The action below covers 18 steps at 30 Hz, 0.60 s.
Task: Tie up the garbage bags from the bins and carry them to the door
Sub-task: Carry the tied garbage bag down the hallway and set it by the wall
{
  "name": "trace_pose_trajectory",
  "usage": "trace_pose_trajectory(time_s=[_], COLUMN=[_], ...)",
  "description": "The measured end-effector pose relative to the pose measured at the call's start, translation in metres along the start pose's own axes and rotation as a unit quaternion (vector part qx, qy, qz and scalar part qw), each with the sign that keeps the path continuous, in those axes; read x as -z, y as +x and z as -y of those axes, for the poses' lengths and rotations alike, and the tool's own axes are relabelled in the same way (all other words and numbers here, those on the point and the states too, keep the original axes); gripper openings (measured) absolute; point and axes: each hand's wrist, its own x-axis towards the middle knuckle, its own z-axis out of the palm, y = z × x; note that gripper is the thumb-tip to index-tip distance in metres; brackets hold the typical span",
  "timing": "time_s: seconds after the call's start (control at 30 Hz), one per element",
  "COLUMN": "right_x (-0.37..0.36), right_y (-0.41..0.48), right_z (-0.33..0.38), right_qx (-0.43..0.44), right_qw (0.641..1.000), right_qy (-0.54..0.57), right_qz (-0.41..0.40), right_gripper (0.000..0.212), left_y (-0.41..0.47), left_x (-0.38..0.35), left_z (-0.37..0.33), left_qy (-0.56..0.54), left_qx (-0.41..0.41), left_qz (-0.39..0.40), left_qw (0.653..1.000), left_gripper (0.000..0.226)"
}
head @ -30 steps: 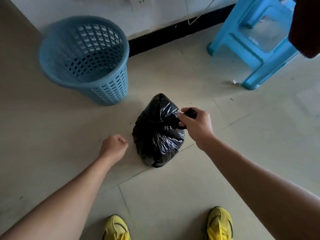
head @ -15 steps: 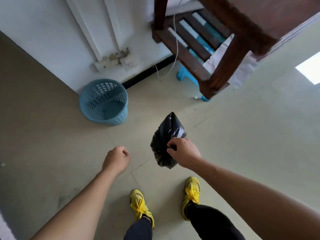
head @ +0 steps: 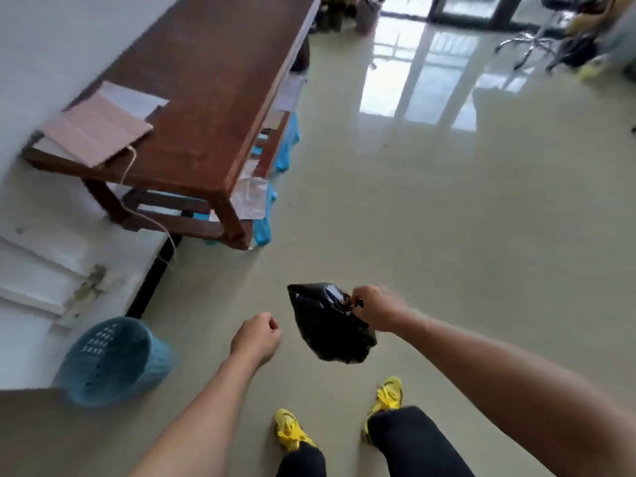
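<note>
A small black garbage bag (head: 327, 328), tied at its top, hangs in the air above the floor. My right hand (head: 377, 308) is shut on the knotted neck of the bag and holds it up. My left hand (head: 256, 337) is a loose fist just left of the bag, holding nothing and apart from it. The blue perforated bin (head: 110, 361) stands on the floor at the lower left by the wall, with no bag visible in it.
A long brown wooden table (head: 213, 84) runs along the left wall with a flat paper bag (head: 93, 130) on it and blue stools (head: 263, 228) beneath. Glossy beige floor stretches ahead to the right. My yellow shoes (head: 292, 432) are at the bottom; chair legs (head: 526, 46) far right.
The bag went from resting on the floor to hanging from my right hand. I have stood up and turned right, so the bin has slid to the lower left and the table top has come into view.
</note>
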Motion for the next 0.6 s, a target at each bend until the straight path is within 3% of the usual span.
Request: trace_pose_trajectory(time_s=[0.27, 0.6], right_x=[0.063, 0.093], right_y=[-0.128, -0.296], right_z=[-0.188, -0.447], right_qx=[-0.082, -0.214], right_qw=[0.993, 0.966], right_qy=[-0.021, 0.01], right_qz=[-0.087, -0.146], right_gripper=[0.027, 0.038], left_y=[-0.052, -0.141], left_x=[-0.045, -0.2], left_z=[-0.226, -0.504], left_qy=[0.204, 0.292], left_qx=[-0.187, -0.359], left_qz=[0.018, 0.076], left_qw=[0.961, 0.883], left_gripper=[0.019, 0.019])
